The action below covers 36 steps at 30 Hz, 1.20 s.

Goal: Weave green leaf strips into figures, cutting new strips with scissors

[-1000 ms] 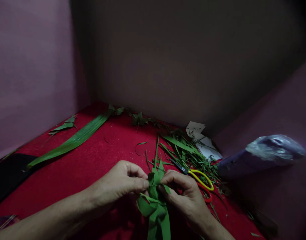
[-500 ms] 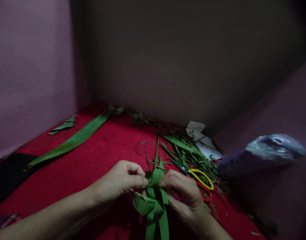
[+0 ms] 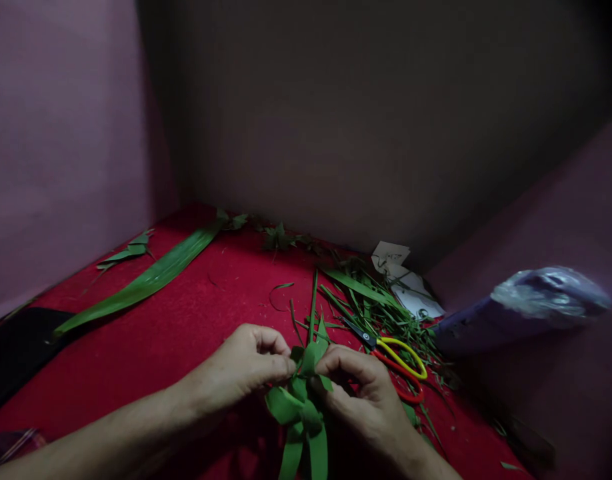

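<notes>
Green leaf strips, folded and knotted into a woven leaf piece (image 3: 306, 413), hang between my two hands at the lower middle. My left hand (image 3: 251, 360) pinches its upper left side between thumb and fingers. From the other side, my right hand (image 3: 363, 383) pinches the upper right part, with the fingertips partly hidden behind the leaf. Two strip ends dangle down toward the bottom edge. Just beyond my right hand lie scissors (image 3: 386, 353) with one yellow and one red handle, their blades pointing up and left.
A heap of leaf scraps (image 3: 371, 300) lies on the red surface (image 3: 201, 320) behind the scissors. White papers (image 3: 411, 290) rest against the back right. One long leaf (image 3: 151, 280) stretches across the left, over a black flat object (image 3: 21, 353). A plastic-wrapped purple object (image 3: 546, 293) juts in at right.
The woven leaf piece has tilted, its dangling ends swinging slightly left. My right hand has shifted a little left and turned, still pinching the leaf. The left hand stays nearly in place.
</notes>
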Motion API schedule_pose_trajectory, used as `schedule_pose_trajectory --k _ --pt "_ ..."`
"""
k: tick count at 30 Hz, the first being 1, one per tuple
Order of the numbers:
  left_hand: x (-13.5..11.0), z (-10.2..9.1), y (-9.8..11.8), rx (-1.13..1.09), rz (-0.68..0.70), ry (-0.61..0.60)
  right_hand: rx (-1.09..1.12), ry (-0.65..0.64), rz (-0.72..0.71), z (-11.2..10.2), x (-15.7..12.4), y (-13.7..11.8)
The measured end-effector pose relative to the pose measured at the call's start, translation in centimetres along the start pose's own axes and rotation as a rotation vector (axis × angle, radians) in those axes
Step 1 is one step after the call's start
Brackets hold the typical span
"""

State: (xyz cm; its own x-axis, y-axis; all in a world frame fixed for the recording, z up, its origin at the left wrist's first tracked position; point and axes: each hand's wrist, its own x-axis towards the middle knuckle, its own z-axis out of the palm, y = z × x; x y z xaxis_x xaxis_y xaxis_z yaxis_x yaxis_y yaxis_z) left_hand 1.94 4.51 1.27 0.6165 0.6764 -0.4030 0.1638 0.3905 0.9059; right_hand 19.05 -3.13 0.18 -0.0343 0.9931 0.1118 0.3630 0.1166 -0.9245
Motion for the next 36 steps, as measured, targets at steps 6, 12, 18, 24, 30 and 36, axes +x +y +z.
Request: schedule_pose_trajectory --k 6,12,18,24,30,36 --pt "0.08 0.1 -0.07 0.045 0.007 0.009 -0.06 0.016 -0.129 0.06 -0.09 0.1" --pt "0.02 -0.07 0.0 -0.003 0.013 -0.022 -0.033 0.056 -0.077 -0.03 0.16 0.52" --pt "0.03 0.03 -0.03 -0.071 0.02 -0.059 -0.025 0.073 -0.08 -0.18 0.27 0.86" --pt "0.05 -0.14 0.04 -0.054 0.044 -0.028 -0.025 0.079 -0.107 -0.21 0.42 0.85" --pt "0.01 -0.41 -0.43 -0.01 0.056 -0.032 -0.037 0.084 -0.105 -0.16 0.09 0.57" --pt "-0.06 -0.19 -0.44 -0.075 -0.005 -0.027 0.016 0.077 -0.035 0.04 0.08 0.3"
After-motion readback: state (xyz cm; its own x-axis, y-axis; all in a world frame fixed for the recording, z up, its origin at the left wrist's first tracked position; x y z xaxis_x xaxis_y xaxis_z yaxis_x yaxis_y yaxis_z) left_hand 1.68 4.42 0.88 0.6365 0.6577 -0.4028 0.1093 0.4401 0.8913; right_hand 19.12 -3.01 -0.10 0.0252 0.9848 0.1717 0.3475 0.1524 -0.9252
